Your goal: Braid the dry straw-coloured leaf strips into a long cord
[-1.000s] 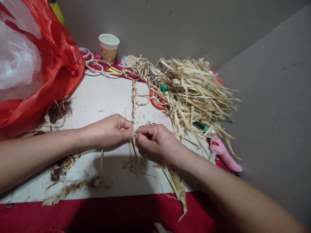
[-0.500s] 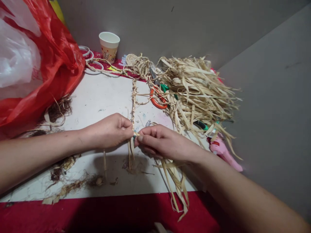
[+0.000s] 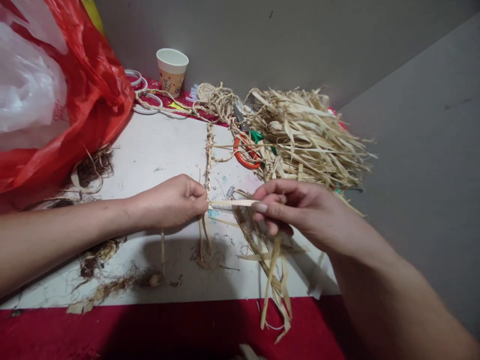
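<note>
A thin braid of straw-coloured strips (image 3: pixel 209 155) runs down the white board, its lower part pinched by my left hand (image 3: pixel 182 202) between thumb and forefinger. Loose strip ends (image 3: pixel 203 237) hang below those fingers. My right hand (image 3: pixel 296 207), to the right, pinches one pale flat strip (image 3: pixel 232 203), which stretches level and taut across to the left fingertips. Its other fingers are loosely curled. Beneath and beside the right hand lie more loose dry strips (image 3: pixel 275 280), reaching over the board's front edge.
Orange-handled scissors (image 3: pixel 245 155) lie by a big bundle of dry strips (image 3: pixel 307 130) at the back right. A paper cup (image 3: pixel 172 72), white rings (image 3: pixel 148 104) and coiled braid (image 3: pixel 217 97) stand along the back. A red plastic bag (image 3: pixel 101 85) fills the left. Brown fibres (image 3: pixel 123 285) litter the white board (image 3: pixel 161 150).
My right hand has moved right, away from the left, drawing the pale strip out straight between them. My left hand stays at the braid.
</note>
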Tool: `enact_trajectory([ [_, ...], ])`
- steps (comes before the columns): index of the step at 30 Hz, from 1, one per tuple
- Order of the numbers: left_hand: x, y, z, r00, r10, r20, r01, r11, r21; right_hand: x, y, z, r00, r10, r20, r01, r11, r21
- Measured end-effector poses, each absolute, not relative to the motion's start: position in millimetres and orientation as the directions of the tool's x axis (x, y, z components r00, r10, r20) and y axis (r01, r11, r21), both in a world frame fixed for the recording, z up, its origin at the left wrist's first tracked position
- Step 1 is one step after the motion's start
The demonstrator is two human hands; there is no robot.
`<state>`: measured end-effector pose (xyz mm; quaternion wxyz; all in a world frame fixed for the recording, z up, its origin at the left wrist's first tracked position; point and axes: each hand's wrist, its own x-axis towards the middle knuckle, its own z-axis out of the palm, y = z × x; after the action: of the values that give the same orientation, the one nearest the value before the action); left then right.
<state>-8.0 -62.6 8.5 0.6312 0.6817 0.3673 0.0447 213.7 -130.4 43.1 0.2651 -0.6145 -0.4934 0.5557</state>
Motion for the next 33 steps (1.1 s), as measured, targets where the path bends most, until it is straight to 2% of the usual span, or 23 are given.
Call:
enact_trajectory([
  [3,-8.4,-62.7,8.7,0.727,0.562,-0.394,0.438,0.062,0.897,228.2,-138.8,56.6,0.087,0.957,-0.275,0.411,-0.286,-0.865],
  [7,-8.1,-62.6,9.1,0.728,0.565,-0.388,0.433,0.06,0.899,238.0,-147.4,72.1,0.265,0.96,-0.092,0.485,-0.215,-0.847],
  [9,-7.8,-62.5,9.0,0.731,0.561,-0.388,0.433,0.058,0.9,232.8,-148.5,74.6,0.235,0.968,-0.092,0.459,-0.194,-0.867],
  [12,-7.2,-62.2,9.6,0.732,0.561,-0.387,0.435,0.053,0.899,213.5,-143.2,68.5,-0.016,0.99,-0.141,0.429,-0.121,-0.895],
  [14,-7.1,-61.9,10.3,0.728,0.562,-0.393,0.442,0.054,0.896,200.9,-135.3,60.4,-0.126,0.987,-0.097,0.474,-0.026,-0.88],
  [16,-7.2,-61.7,10.7,0.726,0.561,-0.398,0.447,0.056,0.893,194.6,-127.1,52.2,-0.057,0.998,0.04,0.527,0.064,-0.847],
  [18,-7.3,-61.6,10.6,0.729,0.558,-0.397,0.446,0.054,0.894,194.8,-121.7,45.8,0.057,0.99,0.126,0.595,0.067,-0.801],
  [20,-7.3,-61.7,10.4,0.733,0.554,-0.394,0.442,0.052,0.896,197.6,-120.3,40.8,0.079,0.995,0.065,0.669,-0.005,-0.743],
  [22,-7.1,-61.8,10.5,0.732,0.555,-0.395,0.442,0.054,0.895,199.0,-121.8,35.7,0.016,0.996,-0.09,0.745,-0.072,-0.664],
  [24,-6.8,-61.9,11.1,0.724,0.562,-0.4,0.448,0.059,0.892,197.6,-123.8,29.9,-0.066,0.976,-0.21,0.799,-0.075,-0.597],
  [26,-6.6,-62.0,11.7,0.716,0.566,-0.408,0.456,0.063,0.888,194.9,-125.0,24.7,-0.128,0.959,-0.252,0.811,-0.045,-0.583],
  [29,-6.5,-62.0,11.9,0.716,0.562,-0.414,0.458,0.069,0.886,191.9,-125.8,22.2,-0.149,0.953,-0.264,0.741,-0.069,-0.668],
  [33,-6.3,-61.8,10.7,0.724,0.547,-0.419,0.449,0.086,0.889,185.8,-128.9,28.9,-0.139,0.929,-0.342,0.451,-0.248,-0.857],
])
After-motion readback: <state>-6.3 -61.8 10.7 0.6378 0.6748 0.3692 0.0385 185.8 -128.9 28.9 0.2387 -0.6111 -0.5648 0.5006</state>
